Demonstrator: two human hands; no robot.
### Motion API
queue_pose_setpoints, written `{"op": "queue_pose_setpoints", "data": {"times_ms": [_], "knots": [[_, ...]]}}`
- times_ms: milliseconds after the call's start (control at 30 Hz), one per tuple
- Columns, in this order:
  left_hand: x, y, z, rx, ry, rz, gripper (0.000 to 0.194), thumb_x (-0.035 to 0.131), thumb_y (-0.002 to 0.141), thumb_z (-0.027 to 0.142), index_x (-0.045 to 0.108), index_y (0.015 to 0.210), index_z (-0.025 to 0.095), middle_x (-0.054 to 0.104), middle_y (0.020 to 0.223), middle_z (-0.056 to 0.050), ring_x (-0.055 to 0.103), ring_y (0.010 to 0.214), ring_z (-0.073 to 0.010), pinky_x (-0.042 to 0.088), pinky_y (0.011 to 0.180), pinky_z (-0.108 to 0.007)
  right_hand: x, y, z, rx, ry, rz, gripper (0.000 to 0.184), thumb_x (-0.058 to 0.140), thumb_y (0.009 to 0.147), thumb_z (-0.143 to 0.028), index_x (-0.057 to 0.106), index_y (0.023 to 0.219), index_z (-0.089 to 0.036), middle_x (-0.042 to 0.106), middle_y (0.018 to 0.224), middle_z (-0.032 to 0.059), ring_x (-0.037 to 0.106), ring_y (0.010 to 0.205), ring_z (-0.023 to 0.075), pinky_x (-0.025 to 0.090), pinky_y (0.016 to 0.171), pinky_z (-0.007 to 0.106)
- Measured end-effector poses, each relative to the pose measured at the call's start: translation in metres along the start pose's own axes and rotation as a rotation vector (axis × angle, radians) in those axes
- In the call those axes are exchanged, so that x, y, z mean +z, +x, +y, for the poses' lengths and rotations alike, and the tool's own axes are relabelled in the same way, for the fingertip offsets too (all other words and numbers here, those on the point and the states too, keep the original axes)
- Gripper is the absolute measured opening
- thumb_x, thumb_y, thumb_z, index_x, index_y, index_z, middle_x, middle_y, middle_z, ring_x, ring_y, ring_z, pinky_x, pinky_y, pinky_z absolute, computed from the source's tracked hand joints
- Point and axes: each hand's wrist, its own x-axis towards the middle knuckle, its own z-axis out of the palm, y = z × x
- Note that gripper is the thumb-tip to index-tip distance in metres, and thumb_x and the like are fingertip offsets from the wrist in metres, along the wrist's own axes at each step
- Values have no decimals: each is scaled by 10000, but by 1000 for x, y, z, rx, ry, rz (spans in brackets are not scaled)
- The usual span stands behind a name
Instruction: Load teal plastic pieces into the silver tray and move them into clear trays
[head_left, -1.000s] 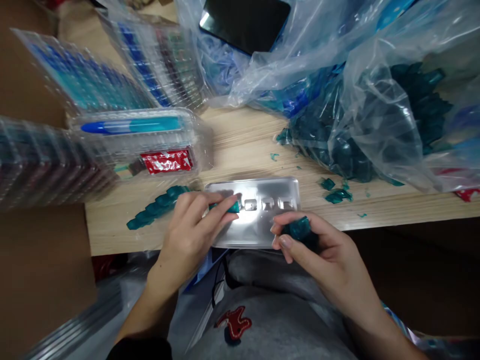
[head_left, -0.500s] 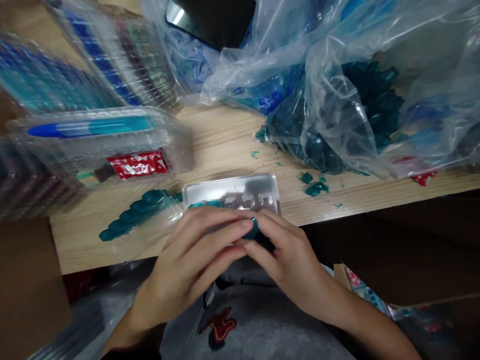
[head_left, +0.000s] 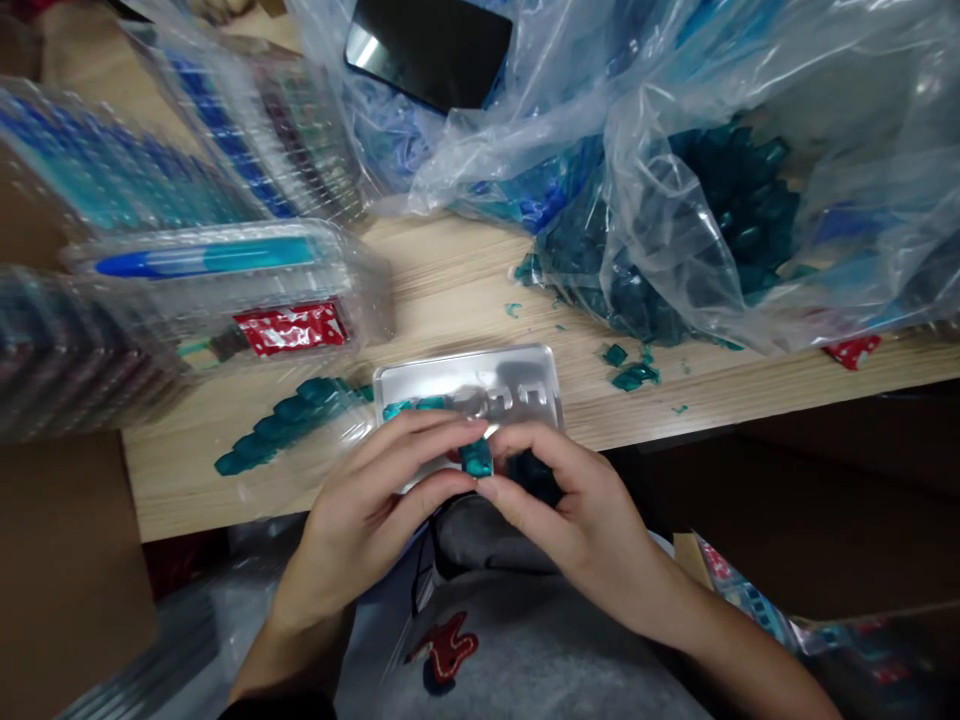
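Observation:
A small glossy teal piece (head_left: 477,458) is pinched between the fingertips of both my hands, low over the table's front edge. My left hand (head_left: 382,490) closes on its left side, thumb below and fingers above. From the right, the thumb and forefinger of my right hand (head_left: 574,510) grip it too. Just beyond the fingers lies a shiny, silvery tray (head_left: 465,373) with moulded hollows. Teal pieces (head_left: 416,405) sit in its left part; my hands hide its near side. A row of overlapping teal pieces (head_left: 285,425), partly under clear film, lies to the left.
Clear plastic bags (head_left: 660,230) of dark teal and blue pieces fill the back right. A black phone (head_left: 431,50) rests on them. Clear packs (head_left: 217,290) holding a blue pen and a red packet stand at left. Loose teal bits (head_left: 634,376) lie right of the tray.
The teal piece has come into fuller view between my fingertips, and the fingers have shifted their grip on it. The camera view has moved slightly.

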Motion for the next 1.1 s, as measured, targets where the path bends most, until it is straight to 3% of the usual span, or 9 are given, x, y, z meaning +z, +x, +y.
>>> {"op": "queue_pose_setpoints", "data": {"times_ms": [167, 300, 467, 567, 700, 800, 933, 1100], "knots": [[4, -3, 0, -39, -68, 76, 298, 603, 917, 207, 613, 1201, 295, 686, 1049, -13, 662, 969, -138, 567, 828, -251, 2, 1, -3, -8, 40, 35, 73, 590, 928, -271, 573, 872, -227, 641, 806, -26, 613, 733, 112, 498, 667, 227], [8, -6, 1, -34, -1, 128, 295, 613, 896, 152, 642, 1160, 281, 643, 1070, -24, 631, 1007, -146, 549, 858, -269, 7, 1, -1, -68, 25, 115, 66, 625, 903, -210, 570, 933, -230, 649, 844, -28, 625, 779, 104, 512, 723, 220], [15, -8, 4, -82, -215, 223, 257, 595, 893, 108, 616, 1107, 247, 666, 1017, -23, 644, 991, -134, 566, 837, -243, 11, 1, 2, -183, -28, 145, 65, 605, 903, -166, 596, 865, -218, 638, 776, -13, 607, 723, 122, 507, 669, 246], [14, -6, 3, -167, -341, 167, 77, 608, 912, 223, 613, 987, 235, 670, 928, -28, 666, 882, -136, 579, 727, -230, 11, 0, 1, -225, -40, 119, 84, 574, 917, -162, 601, 857, -214, 626, 758, -4, 594, 688, 122, 499, 623, 249], [14, -8, 1, -202, -441, 111, 129, 601, 920, 342, 605, 1007, 247, 677, 917, -33, 675, 836, -141, 586, 709, -245, 10, 0, -2, -291, -154, 68, 131, 521, 926, -141, 598, 839, -201, 596, 714, 4, 563, 640, 117, 476, 576, 242], [13, -15, -1, -170, -314, 196, 132, 606, 916, 246, 625, 1046, 261, 675, 945, -18, 664, 906, -147, 572, 755, -262, 9, 0, -3, -212, -109, 20, 121, 532, 925, -168, 611, 839, -200, 619, 737, 1, 576, 656, 114, 480, 594, 237], [7, -16, -12, -57, 90, 352, 303, 638, 876, 123, 639, 1129, 289, 668, 1021, -1, 612, 999, -162, 495, 877, -318, 3, -2, -1, 11, 43, -43, 89, 586, 906, -193, 641, 838, -212, 655, 764, -23, 608, 702, 102, 487, 658, 218], [7, 1, -22, 142, 468, 172, 389, 664, 862, 147, 601, 1226, 266, 693, 1012, -24, 590, 914, -193, 454, 839, -344, -16, -5, 6, 267, 343, 139, 76, 622, 884, -290, 649, 930, -235, 631, 840, -13, 562, 660, 86, 453, 568, 198]]}}
